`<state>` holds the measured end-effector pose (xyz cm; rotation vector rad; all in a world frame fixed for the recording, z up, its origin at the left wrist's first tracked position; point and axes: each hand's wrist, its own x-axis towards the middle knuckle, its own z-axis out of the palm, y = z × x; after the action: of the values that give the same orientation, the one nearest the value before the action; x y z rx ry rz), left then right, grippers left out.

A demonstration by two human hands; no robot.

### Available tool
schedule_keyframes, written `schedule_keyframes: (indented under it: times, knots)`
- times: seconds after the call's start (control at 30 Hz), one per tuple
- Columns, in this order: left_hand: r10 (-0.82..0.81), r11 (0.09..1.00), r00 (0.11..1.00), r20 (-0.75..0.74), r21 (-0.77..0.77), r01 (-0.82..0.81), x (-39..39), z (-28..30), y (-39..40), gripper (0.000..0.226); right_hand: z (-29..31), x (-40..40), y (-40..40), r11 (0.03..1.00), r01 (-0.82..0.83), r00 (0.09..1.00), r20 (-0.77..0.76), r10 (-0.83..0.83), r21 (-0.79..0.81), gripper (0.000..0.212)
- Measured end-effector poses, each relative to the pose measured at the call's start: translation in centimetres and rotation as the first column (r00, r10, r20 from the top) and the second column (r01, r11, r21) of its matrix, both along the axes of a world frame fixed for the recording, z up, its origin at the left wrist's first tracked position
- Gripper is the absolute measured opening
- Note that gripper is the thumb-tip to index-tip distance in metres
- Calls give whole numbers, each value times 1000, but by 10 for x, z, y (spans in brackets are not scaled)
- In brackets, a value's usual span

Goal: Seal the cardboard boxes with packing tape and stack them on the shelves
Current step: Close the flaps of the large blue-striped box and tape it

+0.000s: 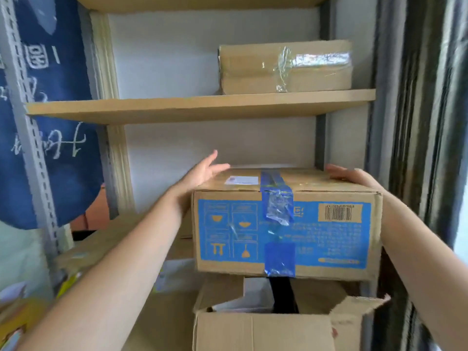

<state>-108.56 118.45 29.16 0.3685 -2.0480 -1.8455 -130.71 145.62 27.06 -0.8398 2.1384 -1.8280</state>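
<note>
Heads up, your left hand point(202, 171) is flat and wide against the far left top corner of the blue-printed box point(286, 224), fingers straight, so it's only pressing, not gripping, while your right hand point(352, 176) lies over the top right edge with fingers curved down on it. The box sits between your palms at about the lower shelf level, right above an open carton point(263, 328) with a ragged torn flap. I'd say the big risk is a slip: with nothing under it that I can see from here, squeeze is all that holds it, and smooth printed cardboard slides easily. If it drops it lands in that open carton below your wrists. The blue tape point(277, 211) running over the top and down the front is wrinkled and bubbled, so the seam may lift if you drag it across the shelf lip. Above your hands the upper shelf board point(197, 107) is plain tan, looks like flat board, carrying a flatter box wrapped in shiny crinkled clear tape point(286, 67). Matte kraft everywhere else, boxy corners, slightly soft edges
</note>
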Motion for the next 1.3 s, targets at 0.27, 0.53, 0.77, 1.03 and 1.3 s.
schedule_keyframes:
  times: [0.27, 0.53, 0.77, 1.03, 1.3]
  knots:
    - [127, 880, 991, 32, -465, -98, -12, -33, 25, 30, -5, -52, -8, 894, 116, 967, -256, -2, 433, 36]
    - [264, 804, 964, -32, -545, -238, -75, -31, 69, 12, 33, -24, -9, 513, 158, 866, -368, 338, 844, 62]
    - [498, 678, 855, -145, -549, -488, -94, -28, 67, 41, -14, 5, -47, 667, 615, 566, -824, -3, 420, 50]
    - [391, 478, 707, -589, -527, -703, -10, -90, 68, 28, -65, 83, -17, 894, 413, 133, -960, -247, -172, 34]
    - [-92, 192, 966, -242, -956, -221, 46, -274, 79, 20, -197, 111, 10, 716, 491, 213, -865, 454, 497, 33]
